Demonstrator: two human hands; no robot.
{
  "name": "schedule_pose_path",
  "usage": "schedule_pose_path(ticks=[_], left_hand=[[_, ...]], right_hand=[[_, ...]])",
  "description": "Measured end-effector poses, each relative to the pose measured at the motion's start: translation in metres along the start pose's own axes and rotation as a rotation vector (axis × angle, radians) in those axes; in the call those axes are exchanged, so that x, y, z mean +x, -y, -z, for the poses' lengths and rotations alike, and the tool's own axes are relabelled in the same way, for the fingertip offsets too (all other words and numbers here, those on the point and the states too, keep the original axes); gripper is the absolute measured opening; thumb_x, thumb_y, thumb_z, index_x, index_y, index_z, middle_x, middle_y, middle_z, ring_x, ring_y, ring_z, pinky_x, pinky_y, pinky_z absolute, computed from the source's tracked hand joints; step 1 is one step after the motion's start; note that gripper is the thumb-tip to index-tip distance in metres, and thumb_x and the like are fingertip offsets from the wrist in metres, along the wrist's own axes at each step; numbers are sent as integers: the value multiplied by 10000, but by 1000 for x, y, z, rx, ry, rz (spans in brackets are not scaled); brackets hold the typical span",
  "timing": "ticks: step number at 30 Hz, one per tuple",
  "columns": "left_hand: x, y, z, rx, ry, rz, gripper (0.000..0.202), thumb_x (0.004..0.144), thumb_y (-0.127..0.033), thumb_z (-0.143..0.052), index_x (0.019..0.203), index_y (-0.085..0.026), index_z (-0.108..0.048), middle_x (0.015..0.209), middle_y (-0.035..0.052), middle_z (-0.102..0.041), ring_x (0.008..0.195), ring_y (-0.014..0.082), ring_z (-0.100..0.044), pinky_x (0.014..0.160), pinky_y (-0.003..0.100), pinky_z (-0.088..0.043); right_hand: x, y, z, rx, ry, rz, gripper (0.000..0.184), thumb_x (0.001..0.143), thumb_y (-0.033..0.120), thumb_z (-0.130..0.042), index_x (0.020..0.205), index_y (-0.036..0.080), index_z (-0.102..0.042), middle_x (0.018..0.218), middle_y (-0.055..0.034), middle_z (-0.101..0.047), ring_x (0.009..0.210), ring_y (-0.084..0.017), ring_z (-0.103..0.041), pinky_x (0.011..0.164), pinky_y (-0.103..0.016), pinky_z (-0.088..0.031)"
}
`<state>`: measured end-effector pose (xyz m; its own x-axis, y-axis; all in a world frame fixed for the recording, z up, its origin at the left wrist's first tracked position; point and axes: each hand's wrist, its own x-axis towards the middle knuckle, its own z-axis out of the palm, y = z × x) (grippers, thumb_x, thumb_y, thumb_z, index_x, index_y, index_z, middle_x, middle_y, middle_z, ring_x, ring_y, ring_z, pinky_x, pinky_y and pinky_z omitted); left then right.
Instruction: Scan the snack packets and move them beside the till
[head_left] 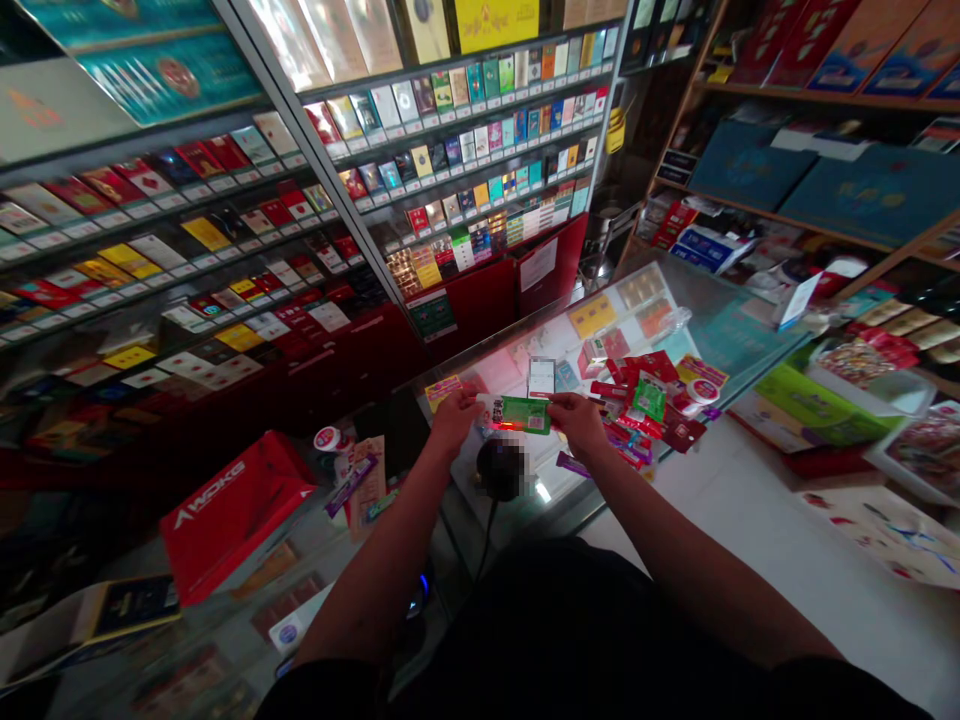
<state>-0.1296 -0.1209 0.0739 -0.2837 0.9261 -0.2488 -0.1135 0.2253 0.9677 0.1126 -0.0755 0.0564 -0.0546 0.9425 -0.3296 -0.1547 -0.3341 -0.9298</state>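
Observation:
A green and white snack packet (525,414) is stretched between my two hands above the glass counter. My left hand (454,418) pinches its white end, and my right hand (576,420) pinches its green end. A red light line falls across the packet's lower edge. Just below it stands a dark round device (501,470), partly blurred, with a cable running down from it. Behind the packet a small white screen or card (541,377) stands on the counter. To the right of my right hand lies a pile of red, green and purple snack packets (637,395).
The glass counter (540,505) runs diagonally ahead. On the left are a red box (236,510), a round tub (330,438) and purple packets (351,485). Shelves of cigarette packs (480,145) line the wall. At right stand snack bins (862,370) and a white box (885,525).

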Motion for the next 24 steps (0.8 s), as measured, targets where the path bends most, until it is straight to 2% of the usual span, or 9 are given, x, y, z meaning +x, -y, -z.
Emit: schedule_pose_path(ticks=[6,11,18,24], left_hand=[[-8,-8,-19,4,49,11,378,711,-277,-833,1043,-164,-689,953,91,-782,869,237,-739,825,385,-573],[-17,-9,-25,-3,81,39,426,713,-342,-865,1053,-162,-683,1001,122,-798,916,243,-748,845,380,-556],[-30,-4,-20,7,9,-5,448,691,-420,-875,1009,-172,-679,956,116,-797,957,260,-748,920,416,-541],[-49,-3,-9,18,-75,2,430,700,-411,-868,1013,-175,-690,945,105,-797,965,261,-745,956,427,-536]], right_hand=[[1,9,29,63,-77,27,365,578,295,-826,896,181,-689,731,3,-716,627,-159,-667,624,-312,-592],[3,5,70,141,-199,48,368,555,260,-846,881,178,-697,743,-5,-727,631,-165,-676,611,-311,-604],[6,-13,131,186,-509,92,371,510,228,-824,856,170,-703,664,27,-686,560,-135,-635,524,-259,-570],[-1,-38,156,234,-597,43,391,508,244,-858,830,177,-647,689,21,-689,594,-166,-690,586,-316,-642]])
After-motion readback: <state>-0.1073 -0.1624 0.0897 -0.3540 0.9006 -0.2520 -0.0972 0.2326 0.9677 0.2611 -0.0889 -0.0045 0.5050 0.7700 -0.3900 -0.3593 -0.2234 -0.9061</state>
